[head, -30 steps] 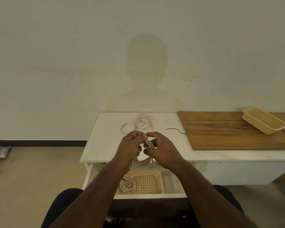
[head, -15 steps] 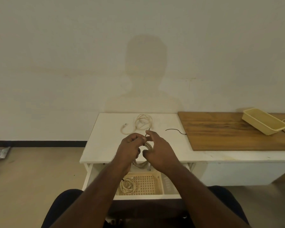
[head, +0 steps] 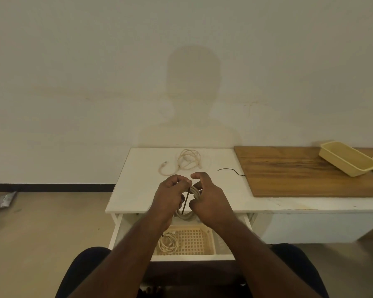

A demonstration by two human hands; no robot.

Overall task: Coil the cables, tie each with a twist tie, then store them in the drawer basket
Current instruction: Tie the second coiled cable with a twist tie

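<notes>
1. A white table (head: pixel 138 190) stands against the far wall, and the person sits at its near edge with both forearms stretched out over it.
2. A wooden board (head: pixel 299 175) covers the right part of the tabletop, and a pale yellow tray (head: pixel 349 161) sits tilted on its far right corner.
3. Below the near edge of the table a white drawer (head: pixel 194 258) is pulled open, with a cream lattice basket (head: pixel 194 241) inside it.
4. In the left part of that basket lies a small coiled cable (head: pixel 168 243), already stored.
5. A loose cable (head: pixel 187 162), only half gathered, lies on the far part of the white top, one plug end trailing out to the left.
6. The left hand (head: pixel 170 196) is closed, its fingertips pinching the top of a dark twist tie (head: pixel 185 203) that hangs down across a held coil (head: pixel 190 214) of pale cable.
7. The right hand (head: pixel 209 201) grips that coil from the right side, thumb and lower fingers curled round it, the forefinger arched above.
8. The coil hangs between the two hands, just above the near table edge and over the open drawer.
9. A spare tie (head: pixel 230 171), thin and black, lies on the white top just left of the board.
</notes>
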